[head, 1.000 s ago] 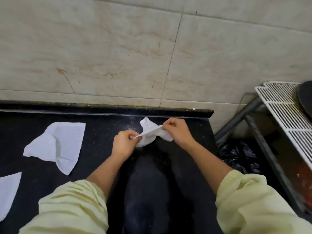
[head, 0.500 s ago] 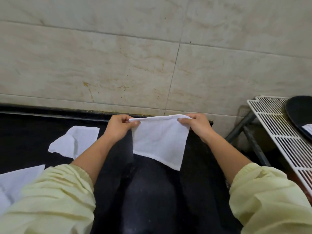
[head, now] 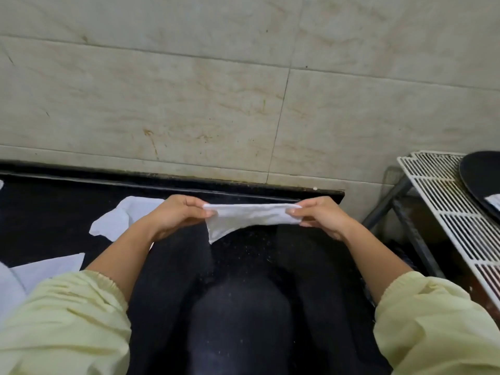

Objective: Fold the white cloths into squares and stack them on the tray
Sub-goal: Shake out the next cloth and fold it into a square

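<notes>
we see our left hand [head: 176, 215] and our right hand [head: 322, 217] pinching the two ends of a white cloth [head: 251, 219], with thumbs and fingers curled on it. the cloth is stretched out between the hands, up over the dark desk [head: 40, 212]. one corner hangs down near the left hand. just behind the left hand a second cloth [head: 127, 217] lies crumpled on the desk. a third cloth [head: 48, 269] lies flat at the left edge, near our yellow sleeve [head: 62, 320]. behind the desk is a pale tiled wall [head: 189, 104]. off to the right, apart from the desk, stands a white wire rack [head: 443, 201]. a dark tray [head: 481, 180] sits on the rack, and a bit of white [head: 493, 202] lies on it, too small to tell what it is.
</notes>
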Demonstrator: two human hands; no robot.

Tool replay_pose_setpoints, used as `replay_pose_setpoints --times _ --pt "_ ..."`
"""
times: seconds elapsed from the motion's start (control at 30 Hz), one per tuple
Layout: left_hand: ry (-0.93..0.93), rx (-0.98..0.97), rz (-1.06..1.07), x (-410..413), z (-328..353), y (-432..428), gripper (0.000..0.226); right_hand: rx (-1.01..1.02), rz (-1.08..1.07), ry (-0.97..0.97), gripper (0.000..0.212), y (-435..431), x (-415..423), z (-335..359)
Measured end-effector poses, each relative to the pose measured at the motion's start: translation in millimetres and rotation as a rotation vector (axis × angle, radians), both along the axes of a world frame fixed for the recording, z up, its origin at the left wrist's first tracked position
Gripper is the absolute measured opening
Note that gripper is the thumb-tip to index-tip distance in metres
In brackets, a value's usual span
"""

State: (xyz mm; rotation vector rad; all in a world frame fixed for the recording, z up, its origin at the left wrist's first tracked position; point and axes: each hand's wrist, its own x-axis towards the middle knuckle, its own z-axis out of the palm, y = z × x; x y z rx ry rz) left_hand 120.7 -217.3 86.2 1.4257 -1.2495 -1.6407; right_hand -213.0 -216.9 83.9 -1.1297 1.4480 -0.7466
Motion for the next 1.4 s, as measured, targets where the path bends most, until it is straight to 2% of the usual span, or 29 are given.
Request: replay_pose_setpoints --times 0.1,0.23,0.33,0.4,0.47,0.6,0.73,0.87,0.97,1.1,1.4 --pt "-0.009 0.134 -0.115 5.1 -15.5 18.5 0.006 0.153 0.109 0.026 0.014 18.1 -6.4 -15.9" --pt "-0.082 0.299 -0.261 8.2 -42.1 42.1 0.025 0.307 0.223 0.086 0.021 41.0 -10.2 -40.1" --pt "-0.093 0.408 -0.276 6.8 -64.0 58.2 0.011 0.399 0.282 0.141 0.024 53.6 -7.7 -60.9" --pt "-0.107 0.461 -0.263 5.7 -78.6 65.4 0.013 0.428 0.322 0.238 0.027 59.7 -5.4 -72.6" --pt "-0.131 0.488 -0.254 4.3 -87.5 70.5 0.012 0.44 0.319 0.27 0.022 63.3 -2.5 -81.6" --pt "-0.155 0.474 -0.202 1.9 -93.9 69.7 0.01 0.375 0.257 0.293 0.02 59.5 3.5 -89.8" --pt "-0.161 0.438 -0.12 -0.5 -100.5 62.9 0.018 0.295 0.13 0.299 0.016 47.1 9.2 -97.5" --pt "-0.237 0.364 -0.066 -6.2 -108.4 54.3 0.018 0.239 0.032 0.403 0.025 30.7 14.2 -112.3" --pt "-0.254 0.319 0.026 -10.4 -115.3 47.7 0.014 0.198 0.036 0.492 0.023 22.0 18.7 -120.4" --pt "-0.295 0.31 0.082 -13.2 -125.8 41.6 0.016 0.174 0.033 0.572 0.036 15.9 24.4 -122.2" --pt "-0.461 0.257 0.124 -19.6 -134.6 36.6 0.024 0.151 0.046 0.666 0.02 13.7 29.6 -132.3"
